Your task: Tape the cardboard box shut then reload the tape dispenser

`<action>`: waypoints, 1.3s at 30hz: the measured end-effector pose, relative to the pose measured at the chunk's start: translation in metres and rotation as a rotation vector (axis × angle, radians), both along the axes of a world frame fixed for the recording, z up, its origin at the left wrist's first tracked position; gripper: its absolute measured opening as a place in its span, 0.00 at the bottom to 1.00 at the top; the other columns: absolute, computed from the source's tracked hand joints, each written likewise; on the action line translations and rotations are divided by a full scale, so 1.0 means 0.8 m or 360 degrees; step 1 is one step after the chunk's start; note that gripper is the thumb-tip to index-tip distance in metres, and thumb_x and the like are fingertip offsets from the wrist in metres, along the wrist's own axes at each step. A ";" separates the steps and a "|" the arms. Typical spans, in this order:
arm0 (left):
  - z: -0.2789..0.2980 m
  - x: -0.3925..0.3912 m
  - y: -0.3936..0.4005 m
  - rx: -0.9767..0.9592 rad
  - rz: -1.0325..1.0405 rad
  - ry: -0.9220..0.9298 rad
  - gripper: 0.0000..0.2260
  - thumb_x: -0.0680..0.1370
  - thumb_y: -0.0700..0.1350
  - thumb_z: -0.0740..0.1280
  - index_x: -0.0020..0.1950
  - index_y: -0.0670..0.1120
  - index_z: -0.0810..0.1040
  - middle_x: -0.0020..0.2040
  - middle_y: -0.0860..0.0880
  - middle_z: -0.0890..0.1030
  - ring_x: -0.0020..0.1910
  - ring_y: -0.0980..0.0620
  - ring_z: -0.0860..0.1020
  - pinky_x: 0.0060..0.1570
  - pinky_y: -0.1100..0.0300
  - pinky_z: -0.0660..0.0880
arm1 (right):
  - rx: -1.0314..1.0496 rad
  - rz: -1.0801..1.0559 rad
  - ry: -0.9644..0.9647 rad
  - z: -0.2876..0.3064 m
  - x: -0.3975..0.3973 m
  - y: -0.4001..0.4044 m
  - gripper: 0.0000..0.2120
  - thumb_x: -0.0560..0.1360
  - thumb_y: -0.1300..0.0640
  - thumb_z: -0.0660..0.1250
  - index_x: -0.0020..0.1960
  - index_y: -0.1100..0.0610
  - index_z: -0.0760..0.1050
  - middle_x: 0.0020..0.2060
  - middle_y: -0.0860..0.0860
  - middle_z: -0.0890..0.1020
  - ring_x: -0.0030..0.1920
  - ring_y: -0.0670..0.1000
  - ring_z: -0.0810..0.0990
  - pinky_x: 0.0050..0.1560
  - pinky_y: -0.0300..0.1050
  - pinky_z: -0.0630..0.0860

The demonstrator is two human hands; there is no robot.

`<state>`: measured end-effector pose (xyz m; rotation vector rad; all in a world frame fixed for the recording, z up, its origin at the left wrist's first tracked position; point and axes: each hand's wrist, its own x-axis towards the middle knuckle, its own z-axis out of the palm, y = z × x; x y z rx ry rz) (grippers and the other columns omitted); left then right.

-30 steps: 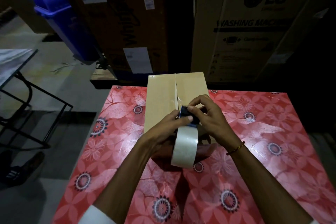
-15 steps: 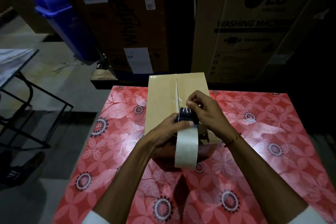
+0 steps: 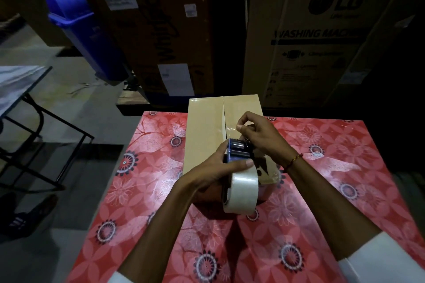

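Behind, cartons [image 3: 322,37]; left hand [image 3: 207,174] gripping dispenser [image 3: 239,151], right fingers [image 3: 241,127] pinching tape [image 3: 230,128].

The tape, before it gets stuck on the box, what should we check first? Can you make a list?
1. Tape dispenser held firm by the left hand: ok.
2. Free tape end pinched by the right hand: ok.
3. Cardboard box flaps closed, meeting at the seam: ok.
4. Tape end lined up over the seam: ok, roughly.
5. Tape already stuck along the seam: not ok, far part looks bare.
6. Enough tape on the roll: ok.
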<state>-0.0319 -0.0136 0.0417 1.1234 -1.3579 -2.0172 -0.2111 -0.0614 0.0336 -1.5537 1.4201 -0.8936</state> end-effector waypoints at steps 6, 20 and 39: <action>0.005 0.000 -0.023 -0.0548 0.0416 -0.0779 0.20 0.78 0.57 0.68 0.67 0.51 0.75 0.59 0.51 0.79 0.56 0.50 0.79 0.52 0.56 0.78 | 0.0071 0.0061 -0.0016 -0.009 -0.006 -0.006 0.04 0.79 0.51 0.63 0.49 0.50 0.74 0.35 0.55 0.82 0.34 0.47 0.80 0.30 0.37 0.75; -0.019 -0.031 -0.075 -0.0161 0.0672 -0.0475 0.06 0.80 0.41 0.67 0.44 0.44 0.80 0.48 0.35 0.83 0.44 0.44 0.78 0.44 0.50 0.74 | 0.0343 0.0139 -0.0348 -0.019 -0.016 -0.028 0.11 0.74 0.47 0.69 0.51 0.52 0.81 0.45 0.59 0.83 0.43 0.53 0.82 0.40 0.45 0.79; -0.027 -0.019 -0.097 0.0026 0.0589 -0.0404 0.04 0.79 0.42 0.67 0.46 0.43 0.80 0.38 0.47 0.80 0.29 0.55 0.70 0.25 0.65 0.68 | 0.0556 -0.0115 -0.0811 -0.026 -0.023 -0.004 0.04 0.76 0.62 0.67 0.43 0.61 0.78 0.35 0.56 0.81 0.35 0.51 0.77 0.36 0.43 0.78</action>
